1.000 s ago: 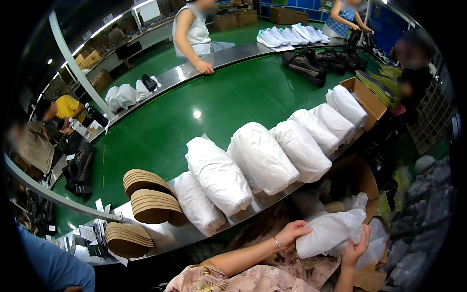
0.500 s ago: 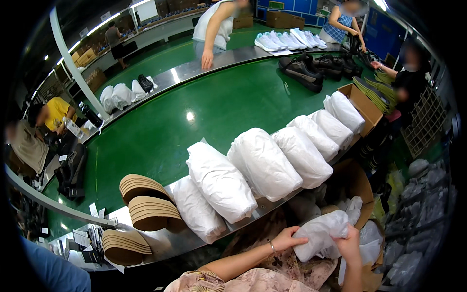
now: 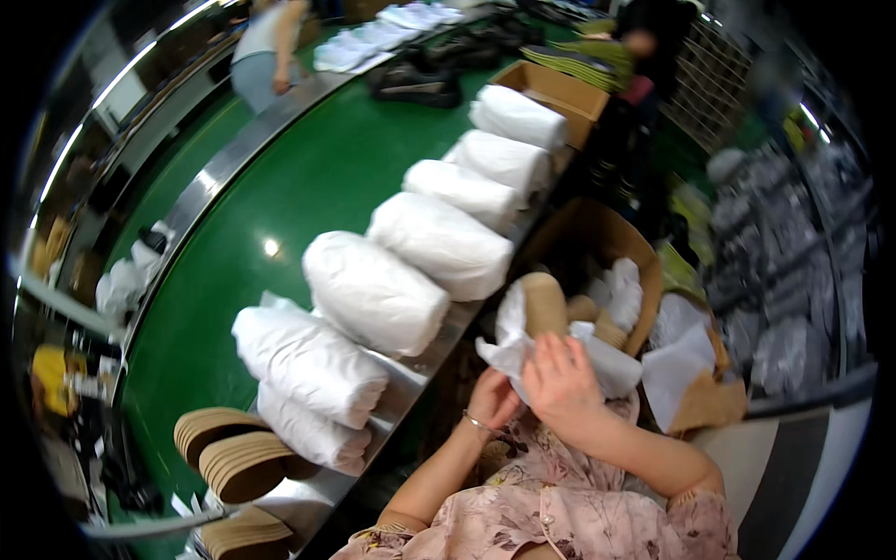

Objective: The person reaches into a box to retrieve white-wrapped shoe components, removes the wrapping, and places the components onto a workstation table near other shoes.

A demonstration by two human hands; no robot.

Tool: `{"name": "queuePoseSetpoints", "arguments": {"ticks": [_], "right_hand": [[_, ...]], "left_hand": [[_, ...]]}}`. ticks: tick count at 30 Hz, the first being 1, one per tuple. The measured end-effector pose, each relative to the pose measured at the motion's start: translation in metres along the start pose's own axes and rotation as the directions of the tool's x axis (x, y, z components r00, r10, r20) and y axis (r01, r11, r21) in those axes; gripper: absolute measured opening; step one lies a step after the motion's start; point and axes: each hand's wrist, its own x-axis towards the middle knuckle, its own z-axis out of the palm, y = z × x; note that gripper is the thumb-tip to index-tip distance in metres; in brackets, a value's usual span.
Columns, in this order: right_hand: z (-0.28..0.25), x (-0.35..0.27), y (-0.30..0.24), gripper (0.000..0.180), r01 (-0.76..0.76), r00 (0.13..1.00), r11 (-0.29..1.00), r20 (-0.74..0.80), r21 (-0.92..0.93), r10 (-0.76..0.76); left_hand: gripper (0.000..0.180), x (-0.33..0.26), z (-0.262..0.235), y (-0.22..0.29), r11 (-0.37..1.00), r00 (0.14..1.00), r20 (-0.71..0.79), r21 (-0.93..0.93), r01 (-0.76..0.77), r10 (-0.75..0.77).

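the left hand [image 3: 493, 399] pinches a white wrap [image 3: 507, 355]; the right hand [image 3: 562, 383] lies across it, fingers long, and i cannot tell whether that grip is closed. the wrap is at the near side of the open box [image 3: 644, 280], against a brown stack [image 3: 544, 303]. a hard tug could tear such thin-looking stuff; a slack hold could drop it into the box.

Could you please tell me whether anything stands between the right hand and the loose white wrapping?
Nothing visible does: the right hand is right at the white wrapping, apparently touching it. The left hand is close by, without blocking.
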Motion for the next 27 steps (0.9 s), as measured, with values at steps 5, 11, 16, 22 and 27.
{"name": "queuePoseSetpoints", "arguments": {"ticks": [5, 11, 16, 22, 27], "right_hand": [[-0.001, -0.012, 0.007, 0.031, -0.035, 0.990, 0.999, -0.138, 0.026, 0.039], [0.009, -0.018, 0.004, 0.030, -0.035, 0.989, 0.998, -0.143, 0.057, 0.043], [0.010, -0.021, 0.007, 0.030, -0.059, 0.988, 0.995, -0.140, 0.078, 0.069], [0.011, -0.024, 0.011, 0.030, -0.074, 0.988, 0.993, -0.129, 0.090, 0.086], [0.009, -0.023, 0.011, 0.029, -0.064, 0.987, 0.992, -0.142, 0.111, 0.080]], "left_hand": [[0.037, 0.017, -0.016, -0.018, 0.997, 0.998, 0.068, -0.080, 0.008, -0.002], [0.036, 0.015, -0.019, -0.021, 0.996, 0.999, 0.051, -0.083, 0.017, -0.012], [0.037, 0.019, -0.023, -0.023, 0.996, 0.997, 0.069, -0.076, 0.039, -0.034], [0.038, 0.020, -0.021, -0.025, 0.996, 0.996, 0.077, -0.071, 0.060, -0.055], [0.039, 0.015, -0.016, -0.020, 0.996, 0.994, 0.083, -0.046, 0.070, -0.066]]}}
